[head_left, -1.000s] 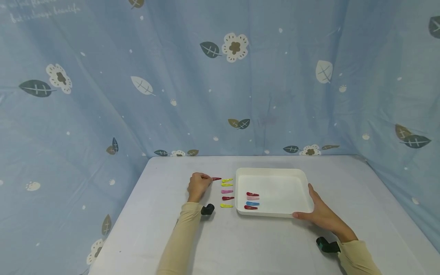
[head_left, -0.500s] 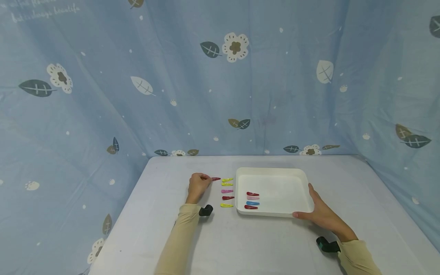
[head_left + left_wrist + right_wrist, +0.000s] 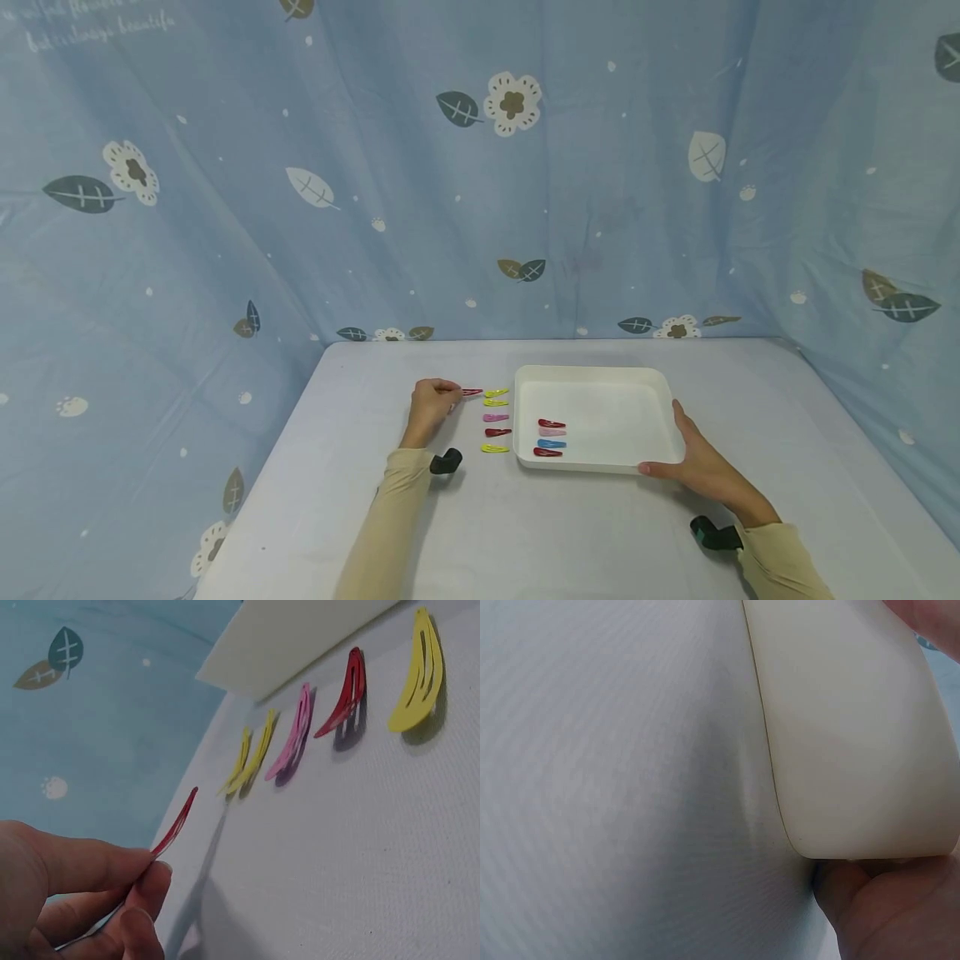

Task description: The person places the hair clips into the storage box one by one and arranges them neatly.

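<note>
My left hand [image 3: 431,408] pinches a red snap hair clip [image 3: 176,825] between thumb and fingertips, its narrow end pointing away from the hand. Right of it, a column of hair clips lies on the table: two yellow ones at the far end, then a pink clip [image 3: 291,735], a red one and a nearer yellow clip [image 3: 420,682]. A white rectangular tray [image 3: 615,383] stands beside them. My right hand [image 3: 705,467] grips its near right corner, thumb on the front wall and fingers along the right side. Under the tray corner, part of that hand shows in the right wrist view.
Inside the tray, at its left, lie a red clip [image 3: 551,423], a pale pink clip [image 3: 552,432], a blue clip [image 3: 551,444] and another red one. A white cloth covers the table [image 3: 555,533]. Behind it hangs a blue patterned curtain [image 3: 390,167].
My left wrist and forearm have shifted slightly left, while the fingertips stay by the far end of the column with the red hair clip. The right hand and tray have not moved.
</note>
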`<action>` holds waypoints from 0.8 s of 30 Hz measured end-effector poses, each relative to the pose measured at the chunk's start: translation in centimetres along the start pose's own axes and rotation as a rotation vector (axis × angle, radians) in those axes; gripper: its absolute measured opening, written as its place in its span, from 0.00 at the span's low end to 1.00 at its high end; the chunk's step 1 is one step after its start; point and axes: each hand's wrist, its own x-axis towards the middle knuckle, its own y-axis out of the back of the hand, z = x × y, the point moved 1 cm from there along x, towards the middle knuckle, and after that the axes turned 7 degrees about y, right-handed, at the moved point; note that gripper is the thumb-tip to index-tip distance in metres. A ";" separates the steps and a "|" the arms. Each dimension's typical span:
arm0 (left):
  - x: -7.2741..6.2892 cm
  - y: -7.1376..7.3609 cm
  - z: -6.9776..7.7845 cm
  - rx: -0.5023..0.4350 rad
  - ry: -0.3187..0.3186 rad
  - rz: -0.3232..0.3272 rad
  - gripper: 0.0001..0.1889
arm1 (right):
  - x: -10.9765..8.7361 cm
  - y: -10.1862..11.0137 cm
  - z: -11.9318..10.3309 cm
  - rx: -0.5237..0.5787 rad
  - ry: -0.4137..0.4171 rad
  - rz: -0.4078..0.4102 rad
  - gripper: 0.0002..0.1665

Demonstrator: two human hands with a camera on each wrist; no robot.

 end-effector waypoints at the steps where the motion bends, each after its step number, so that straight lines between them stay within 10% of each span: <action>1: 0.0 0.0 0.0 -0.006 0.000 -0.006 0.08 | 0.0 0.0 0.0 -0.001 -0.002 0.000 0.83; 24: -1.1 -0.5 2.0 -0.102 -0.082 -0.133 0.10 | 0.1 0.1 0.1 -0.025 -0.021 -0.009 0.83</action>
